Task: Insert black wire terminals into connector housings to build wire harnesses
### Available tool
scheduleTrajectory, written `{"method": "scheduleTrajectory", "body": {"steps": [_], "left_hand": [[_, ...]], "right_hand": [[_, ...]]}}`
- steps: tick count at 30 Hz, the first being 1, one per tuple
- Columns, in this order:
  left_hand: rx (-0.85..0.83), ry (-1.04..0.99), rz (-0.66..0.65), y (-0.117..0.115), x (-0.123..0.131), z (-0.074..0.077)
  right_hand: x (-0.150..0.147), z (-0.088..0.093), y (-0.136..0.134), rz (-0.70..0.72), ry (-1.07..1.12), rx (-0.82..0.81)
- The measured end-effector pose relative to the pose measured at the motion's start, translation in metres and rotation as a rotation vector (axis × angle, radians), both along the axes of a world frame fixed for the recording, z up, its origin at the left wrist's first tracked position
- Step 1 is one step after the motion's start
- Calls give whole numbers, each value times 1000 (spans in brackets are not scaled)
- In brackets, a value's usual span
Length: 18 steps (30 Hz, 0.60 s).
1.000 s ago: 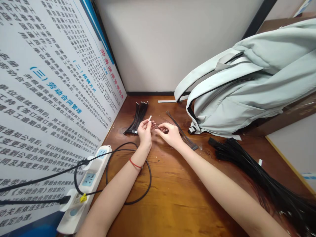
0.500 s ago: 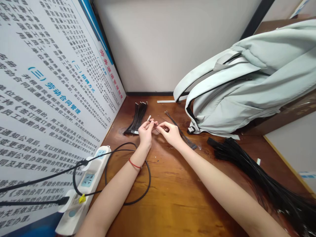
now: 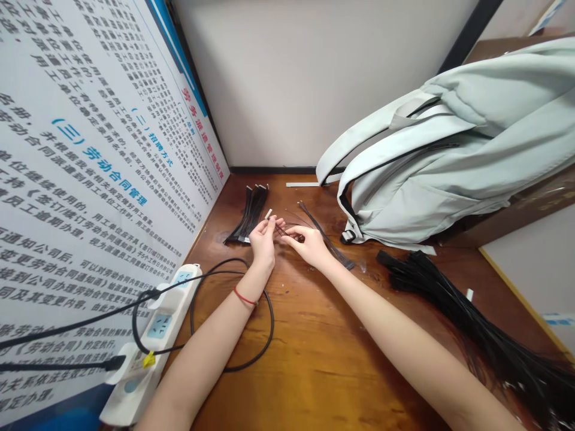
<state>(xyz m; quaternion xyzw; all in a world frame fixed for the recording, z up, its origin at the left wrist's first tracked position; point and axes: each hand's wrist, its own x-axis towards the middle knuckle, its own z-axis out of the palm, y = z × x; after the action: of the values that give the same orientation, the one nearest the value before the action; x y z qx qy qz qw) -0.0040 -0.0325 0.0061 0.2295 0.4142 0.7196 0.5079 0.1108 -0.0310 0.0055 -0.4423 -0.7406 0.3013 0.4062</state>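
Observation:
My left hand (image 3: 263, 239) is closed in a pinch on a small white connector (image 3: 268, 214) at the end of thin black wires (image 3: 287, 228). My right hand (image 3: 309, 244) is also pinched, holding those same wires a little to the right. Both hands hover over the back of the wooden table (image 3: 314, 353). A tied bundle of black wires (image 3: 250, 215) lies just left of my left hand. A flat strip of black wires (image 3: 327, 242) lies behind my right hand.
A pale green backpack (image 3: 449, 155) leans at the back right. A large heap of long black wires (image 3: 471, 323) spreads along the right side. A white power strip (image 3: 153, 341) with a looped black cable (image 3: 251, 311) lies at the left, beside a printed board (image 3: 90, 167).
The hands have shifted only slightly; the fingers of both hands work the thin wires and connector. The view has moved a little.

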Motion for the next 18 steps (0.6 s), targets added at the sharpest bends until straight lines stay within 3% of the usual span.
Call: {"method": "scheduleTrajectory", "body": {"steps": [6, 10, 14, 18], "left_hand": [[19, -7, 18, 1, -1, 0], [29, 14, 15, 1, 0, -1], [33, 47, 6, 0, 0, -2], [42, 47, 15, 0, 0, -1]], "right_hand": [[1, -2, 1, 15, -114, 94], [-1, 0, -5, 11, -357, 180], [6, 21, -8, 21, -596, 212], [39, 48, -5, -77, -533, 39]]}}
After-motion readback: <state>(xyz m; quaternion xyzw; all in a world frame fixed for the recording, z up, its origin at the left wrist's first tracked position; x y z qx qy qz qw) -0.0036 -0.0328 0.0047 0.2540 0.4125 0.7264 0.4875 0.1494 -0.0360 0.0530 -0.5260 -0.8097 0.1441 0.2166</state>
